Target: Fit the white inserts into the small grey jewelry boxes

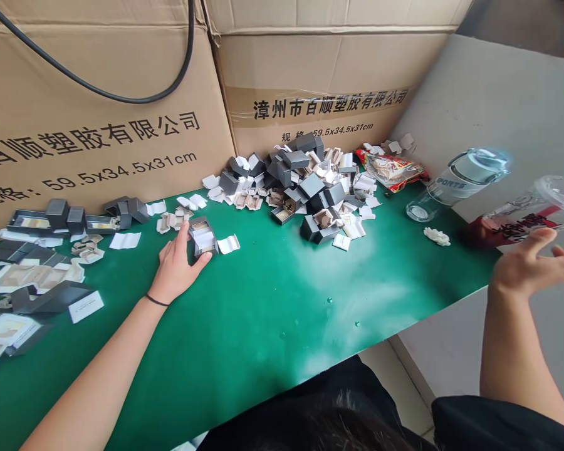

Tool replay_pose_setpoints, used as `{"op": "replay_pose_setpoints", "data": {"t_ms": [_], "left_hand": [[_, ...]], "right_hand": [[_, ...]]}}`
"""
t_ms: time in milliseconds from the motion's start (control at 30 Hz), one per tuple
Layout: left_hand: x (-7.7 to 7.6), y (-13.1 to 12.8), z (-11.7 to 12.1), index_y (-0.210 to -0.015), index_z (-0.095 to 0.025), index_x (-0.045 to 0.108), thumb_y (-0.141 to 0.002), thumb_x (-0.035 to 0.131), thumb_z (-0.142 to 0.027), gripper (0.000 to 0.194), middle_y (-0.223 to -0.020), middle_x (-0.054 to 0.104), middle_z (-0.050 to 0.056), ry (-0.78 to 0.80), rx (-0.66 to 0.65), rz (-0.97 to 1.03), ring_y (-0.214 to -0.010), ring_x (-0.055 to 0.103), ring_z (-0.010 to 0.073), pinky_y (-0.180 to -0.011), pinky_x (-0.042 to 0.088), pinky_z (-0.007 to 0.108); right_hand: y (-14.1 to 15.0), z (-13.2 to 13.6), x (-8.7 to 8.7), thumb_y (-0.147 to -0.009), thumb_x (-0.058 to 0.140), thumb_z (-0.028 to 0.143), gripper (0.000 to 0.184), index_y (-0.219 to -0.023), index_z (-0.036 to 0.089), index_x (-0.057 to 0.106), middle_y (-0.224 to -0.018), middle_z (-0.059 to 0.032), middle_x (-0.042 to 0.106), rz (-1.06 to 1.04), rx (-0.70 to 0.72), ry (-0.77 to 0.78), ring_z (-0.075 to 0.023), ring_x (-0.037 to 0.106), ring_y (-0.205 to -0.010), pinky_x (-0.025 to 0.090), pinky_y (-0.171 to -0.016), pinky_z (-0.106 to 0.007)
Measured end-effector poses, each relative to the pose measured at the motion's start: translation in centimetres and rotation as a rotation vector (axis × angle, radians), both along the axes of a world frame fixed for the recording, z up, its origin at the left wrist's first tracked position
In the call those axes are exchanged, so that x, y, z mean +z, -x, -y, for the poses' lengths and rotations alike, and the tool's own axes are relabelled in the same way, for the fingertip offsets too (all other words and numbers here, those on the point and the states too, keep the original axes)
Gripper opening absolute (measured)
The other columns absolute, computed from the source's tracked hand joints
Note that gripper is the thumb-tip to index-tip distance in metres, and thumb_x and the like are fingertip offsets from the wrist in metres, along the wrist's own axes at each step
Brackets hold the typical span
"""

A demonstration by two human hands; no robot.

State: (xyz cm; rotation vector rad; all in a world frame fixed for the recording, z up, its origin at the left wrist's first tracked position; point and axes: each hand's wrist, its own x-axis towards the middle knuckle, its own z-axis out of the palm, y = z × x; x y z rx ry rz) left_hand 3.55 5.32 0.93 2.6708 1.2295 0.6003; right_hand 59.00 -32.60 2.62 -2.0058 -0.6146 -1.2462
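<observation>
My left hand (175,266) grips a small dark grey box (203,238) on the green table, index finger along its left side and thumb at its near edge. The box lies open, with white lining showing inside. Just right of it is a folded white paper piece (229,244); crumpled beige inserts (172,220) lie behind my fingers. At the far right my right hand (536,263) is raised past the table edge, fingers apart and holding nothing visible. Beyond it stands a clear plastic cup (512,222) with red drink, tilted in view; whether fingers touch it I cannot tell.
A heap of dark boxes and inserts (310,185) fills the back middle. More opened boxes (51,297) lie at left. A red snack bag (392,170), a clear bottle (455,185) and crumpled tissue (437,236) sit at right. Large cartons (319,69) line the back; a black cable (122,98) hangs ahead.
</observation>
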Motion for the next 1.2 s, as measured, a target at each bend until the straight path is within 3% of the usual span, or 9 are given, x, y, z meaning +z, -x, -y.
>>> {"op": "replay_pose_setpoints", "data": {"t_ms": [133, 300, 467, 567, 667, 900, 1000, 1100, 1200], "left_hand": [[0.2, 0.0, 0.1, -0.146, -0.014, 0.01, -0.082, 0.047, -0.056, 0.085, -0.129, 0.05, 0.02, 0.017, 0.007, -0.014, -0.116, 0.05, 0.0362, -0.095, 0.039, 0.049], [0.4, -0.2, 0.2, -0.146, -0.013, 0.01, -0.082, 0.042, -0.063, 0.087, -0.133, 0.047, 0.021, 0.023, 0.009, -0.024, -0.118, 0.049, 0.0367, -0.096, 0.038, 0.05], [0.3, -0.3, 0.3, -0.146, -0.011, 0.011, -0.082, 0.045, -0.06, 0.088, -0.133, 0.047, 0.021, 0.032, -0.001, -0.007, -0.118, 0.049, 0.0359, -0.097, 0.037, 0.048], [0.2, -0.3, 0.3, -0.146, -0.011, 0.011, -0.081, 0.047, -0.057, 0.087, -0.131, 0.049, 0.021, 0.021, -0.002, -0.001, -0.118, 0.049, 0.0354, -0.097, 0.036, 0.047], [0.1, -0.3, 0.2, -0.146, -0.012, 0.012, -0.08, 0.049, -0.056, 0.088, -0.131, 0.049, 0.021, 0.023, 0.001, 0.003, -0.119, 0.049, 0.0351, -0.098, 0.036, 0.047], [0.1, -0.3, 0.4, -0.146, -0.01, 0.011, -0.081, 0.049, -0.057, 0.088, -0.134, 0.046, 0.021, 0.024, -0.015, 0.017, -0.117, 0.049, 0.0347, -0.096, 0.037, 0.047], [0.5, -0.4, 0.6, -0.146, -0.008, 0.01, -0.081, 0.048, -0.06, 0.092, -0.137, 0.043, 0.022, 0.036, -0.022, 0.006, -0.117, 0.048, 0.0357, -0.096, 0.038, 0.048], [0.7, -0.5, 0.8, -0.146, -0.009, 0.008, -0.081, 0.048, -0.06, 0.091, -0.136, 0.044, 0.022, 0.046, -0.01, -0.024, -0.119, 0.048, 0.0354, -0.096, 0.038, 0.048], [0.6, -0.6, 0.7, -0.146, -0.013, 0.004, -0.082, 0.05, -0.055, 0.089, -0.138, 0.042, 0.019, 0.042, 0.01, -0.048, -0.12, 0.048, 0.0323, -0.097, 0.038, 0.044]], "right_hand": [[6.2, -2.5, 0.9, -0.084, 0.048, 0.031, 0.031, -0.098, 0.012, 0.067, -0.087, -0.0149, 0.066, -0.272, 0.097, 0.412, -0.0196, 0.058, -0.076, 0.04, -0.069, -0.033], [6.0, -4.6, 0.1, -0.082, 0.055, 0.035, 0.031, -0.098, 0.015, 0.072, -0.099, -0.0156, 0.066, -0.415, 0.065, 0.608, -0.0193, 0.052, -0.081, 0.032, -0.062, -0.032], [3.5, -5.1, -1.4, -0.08, 0.057, 0.038, 0.037, -0.093, 0.008, 0.074, -0.079, -0.014, 0.065, -0.552, 0.112, 0.707, -0.0114, 0.042, -0.059, 0.026, -0.055, -0.03], [5.4, -5.0, -1.5, -0.081, 0.056, 0.038, 0.038, -0.093, 0.007, 0.074, -0.078, -0.0126, 0.064, -0.569, 0.203, 0.738, -0.0106, 0.045, -0.058, 0.029, -0.054, -0.028], [11.7, -5.5, -1.2, -0.082, 0.058, 0.033, 0.027, -0.089, 0.013, 0.074, -0.079, -0.0088, 0.064, -0.538, 0.342, 0.812, -0.0122, 0.051, -0.062, 0.033, -0.054, -0.025], [34.7, -9.2, -0.8, -0.091, 0.039, 0.016, 0.028, -0.089, 0.018, 0.066, -0.072, -0.0048, 0.057, -0.29, 0.87, 0.964, -0.0158, 0.052, -0.065, 0.038, -0.053, -0.025], [39.5, -9.9, -0.6, -0.088, 0.041, 0.009, 0.024, -0.097, 0.015, 0.062, -0.081, -0.0071, 0.058, -0.259, 1.043, 1.048, -0.0179, 0.052, -0.071, 0.039, -0.052, -0.027], [38.6, -8.9, -0.5, -0.088, 0.044, 0.013, 0.021, -0.098, 0.017, 0.063, -0.077, -0.0054, 0.056, -0.281, 1.032, 1.066, -0.0158, 0.051, -0.071, 0.034, -0.051, -0.026], [32.9, -5.8, -0.5, -0.088, 0.046, 0.016, 0.023, -0.088, 0.021, 0.068, -0.068, -0.0023, 0.054, -0.38, 0.753, 1.028, -0.0114, 0.047, -0.062, 0.025, -0.05, -0.025]]}}
